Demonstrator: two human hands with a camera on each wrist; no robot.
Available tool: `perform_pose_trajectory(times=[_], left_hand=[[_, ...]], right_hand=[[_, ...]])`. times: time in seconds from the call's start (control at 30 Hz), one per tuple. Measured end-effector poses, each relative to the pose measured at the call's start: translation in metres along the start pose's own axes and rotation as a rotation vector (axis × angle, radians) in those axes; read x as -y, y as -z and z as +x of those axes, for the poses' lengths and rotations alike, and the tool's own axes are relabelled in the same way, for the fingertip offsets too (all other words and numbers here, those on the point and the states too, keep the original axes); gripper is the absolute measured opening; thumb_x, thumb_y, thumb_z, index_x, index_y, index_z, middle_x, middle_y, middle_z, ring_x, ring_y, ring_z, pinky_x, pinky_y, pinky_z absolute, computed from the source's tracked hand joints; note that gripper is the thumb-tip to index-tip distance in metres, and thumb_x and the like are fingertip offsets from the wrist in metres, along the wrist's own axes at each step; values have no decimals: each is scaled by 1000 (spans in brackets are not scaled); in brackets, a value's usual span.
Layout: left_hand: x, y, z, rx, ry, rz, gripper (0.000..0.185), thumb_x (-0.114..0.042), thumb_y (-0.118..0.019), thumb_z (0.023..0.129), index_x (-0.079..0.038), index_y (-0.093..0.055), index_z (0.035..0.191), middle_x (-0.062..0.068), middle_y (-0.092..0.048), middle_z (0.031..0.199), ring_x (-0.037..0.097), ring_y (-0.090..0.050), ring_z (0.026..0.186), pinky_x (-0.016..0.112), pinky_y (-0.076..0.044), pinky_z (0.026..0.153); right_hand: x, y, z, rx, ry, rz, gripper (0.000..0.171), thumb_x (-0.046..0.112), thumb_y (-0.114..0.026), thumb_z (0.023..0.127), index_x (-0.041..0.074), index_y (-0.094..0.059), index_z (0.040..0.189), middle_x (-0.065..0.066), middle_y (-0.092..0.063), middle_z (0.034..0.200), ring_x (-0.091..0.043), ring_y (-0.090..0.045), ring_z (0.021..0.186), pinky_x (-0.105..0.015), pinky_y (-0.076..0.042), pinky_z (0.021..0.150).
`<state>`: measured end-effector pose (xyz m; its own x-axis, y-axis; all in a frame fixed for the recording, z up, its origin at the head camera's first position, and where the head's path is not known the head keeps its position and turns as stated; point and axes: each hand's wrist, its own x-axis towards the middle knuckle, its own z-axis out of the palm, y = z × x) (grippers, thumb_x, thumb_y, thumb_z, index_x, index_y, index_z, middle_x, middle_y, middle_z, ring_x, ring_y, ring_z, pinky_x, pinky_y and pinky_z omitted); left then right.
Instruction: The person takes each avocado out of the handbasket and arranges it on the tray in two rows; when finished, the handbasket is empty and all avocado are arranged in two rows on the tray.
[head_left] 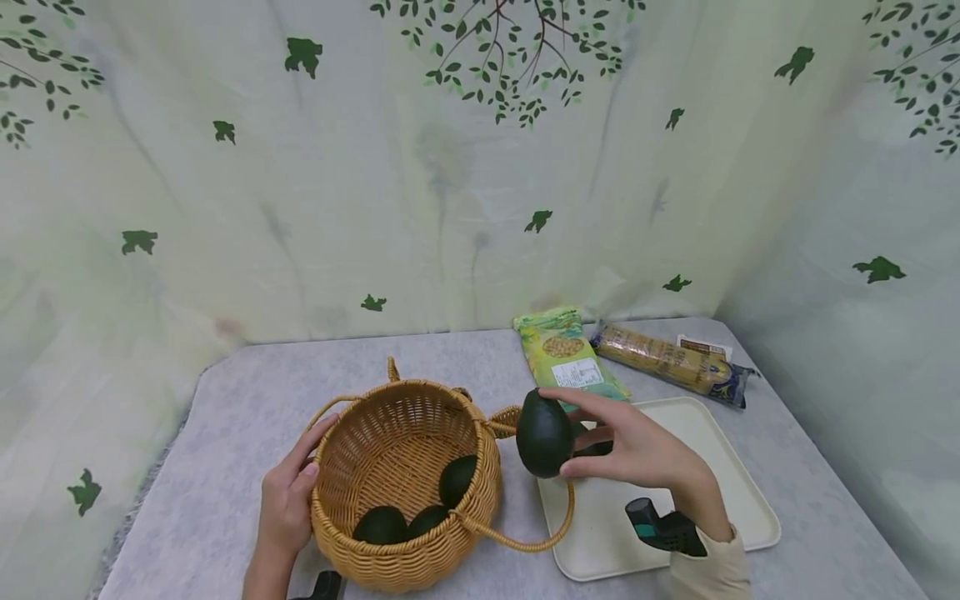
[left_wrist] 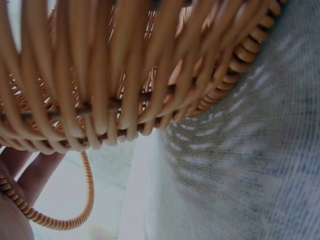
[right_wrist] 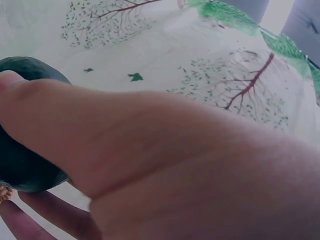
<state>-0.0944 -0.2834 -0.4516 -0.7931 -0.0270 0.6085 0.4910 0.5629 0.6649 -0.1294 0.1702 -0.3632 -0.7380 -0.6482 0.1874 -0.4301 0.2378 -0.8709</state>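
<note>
My right hand (head_left: 600, 437) grips a dark green avocado (head_left: 544, 433) in the air, just right of a woven wicker basket (head_left: 405, 533). The right wrist view shows the same avocado (right_wrist: 22, 160) behind my thumb. Three more avocados (head_left: 427, 510) lie inside the basket. My left hand (head_left: 292, 487) holds the basket's left rim, fingers against its wall. In the left wrist view the basket wall (left_wrist: 125, 75) fills the frame, with a loop handle (left_wrist: 75, 210) hanging below it.
A cream tray (head_left: 720, 467) lies right of the basket, under my right hand. Behind it lie a green snack packet (head_left: 570, 354) and a yellow packet (head_left: 671, 360). A leaf-print curtain (head_left: 450, 167) closes off the back and right.
</note>
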Motion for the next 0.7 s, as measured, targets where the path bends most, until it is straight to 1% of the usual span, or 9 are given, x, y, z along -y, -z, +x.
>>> perform_pose_trajectory(times=[0.1, 0.23, 0.33, 0.47, 0.6, 0.7], left_hand=[[0, 0, 1, 3, 6, 7, 52, -4, -36, 99, -9, -62, 144, -1, -66, 139, -2, -67, 107, 11, -51, 83], [1, 0, 1, 5, 22, 23, 51, -5, -35, 99, -7, -62, 142, -1, -67, 138, 0, -68, 104, 11, -52, 81], [2, 1, 0, 9, 32, 30, 51, -6, -35, 99, -6, -62, 142, -1, -67, 139, 1, -69, 103, 11, -52, 80], [2, 1, -1, 8, 37, 29, 51, -6, -35, 99, -6, -62, 142, -3, -66, 139, 1, -69, 103, 11, -52, 81], [1, 1, -1, 3, 31, 19, 51, -6, -35, 99, -6, -62, 142, -2, -67, 138, 0, -68, 104, 11, -52, 81], [1, 0, 0, 1, 24, 13, 51, -6, -36, 99, -8, -62, 143, -1, -67, 138, 0, -68, 104, 11, -52, 81]], right_hand=[[-1, 5, -4, -20, -7, -7, 83, 19, -85, 86, 22, -43, 157, -10, -53, 149, -22, -65, 120, -34, -60, 89], [-4, 12, -10, -49, -21, -22, 83, 18, -86, 85, 21, -44, 157, -12, -53, 148, -19, -68, 115, -35, -60, 88], [-7, 17, -15, -71, -55, -42, 83, 19, -86, 85, 22, -44, 157, -13, -55, 146, -16, -69, 109, -35, -60, 87], [-12, 22, -21, -87, -112, -66, 82, 21, -84, 86, 24, -43, 157, -15, -55, 144, -16, -70, 108, -36, -60, 86], [-18, 28, -27, -109, -149, -82, 82, 21, -84, 87, 25, -42, 158, -17, -52, 148, -21, -71, 106, -36, -60, 85], [-22, 33, -30, -132, -155, -94, 82, 21, -84, 87, 25, -42, 158, -16, -48, 153, -18, -69, 109, -35, -60, 85]])
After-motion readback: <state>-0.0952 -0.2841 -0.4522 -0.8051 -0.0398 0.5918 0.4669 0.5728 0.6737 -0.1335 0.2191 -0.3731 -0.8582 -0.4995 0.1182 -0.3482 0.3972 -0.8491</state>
